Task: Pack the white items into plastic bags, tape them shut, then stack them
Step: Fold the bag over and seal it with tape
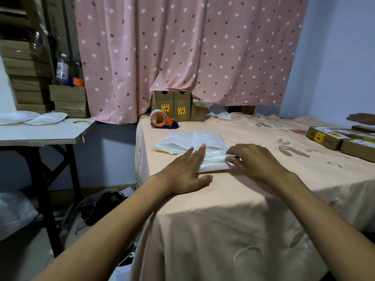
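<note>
**Fig. Head view, packing table.** L hand: fingers straight, close together, palm down, pressing flat on the left part of the bagged white item; thumb rests on the cloth. R hand: fingers curled over the item's right end, fingertips on the plastic, gripping that edge. Item lies flat on the peach tablecloth near the table's front-left corner, betw. both hands.

Just behind it, touching: loose pile of clear plastic bags; whether filled, cannot tell. Further back: orange tape dispenser w/ roll, standing on the cloth. Behind that: brown cartons w/ yellow labels, against the pink dotted curtain.

Right edge: flat labelled boxes on the cloth; another person's hand beyond them.

Left, apart from the main table: grey side table w/ white packs and a yellow tape roll. Behind it: stacked cartons and a clear bottle.
</note>
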